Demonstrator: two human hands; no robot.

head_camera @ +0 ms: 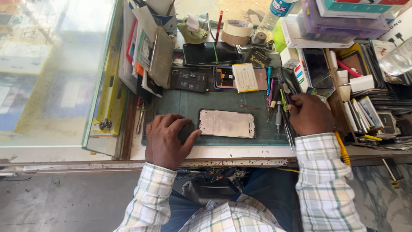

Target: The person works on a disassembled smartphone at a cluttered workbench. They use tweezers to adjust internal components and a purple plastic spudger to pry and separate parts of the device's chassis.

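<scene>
Green mat (pixel 214 102) under us: our left hand (pixel 168 139) rests open beside the phone frame (pixel 227 123), right hand (pixel 310 114) curls among tools (pixel 279 112), grip unclear

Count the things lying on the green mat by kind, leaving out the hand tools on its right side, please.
Phone frame, opened, silvery: 1
Dark phones lying flat at the top: 2
Black battery pack: 1
Opened phone back showing its insides: 1
Pale yellow-edged battery: 1
Total: 6
</scene>
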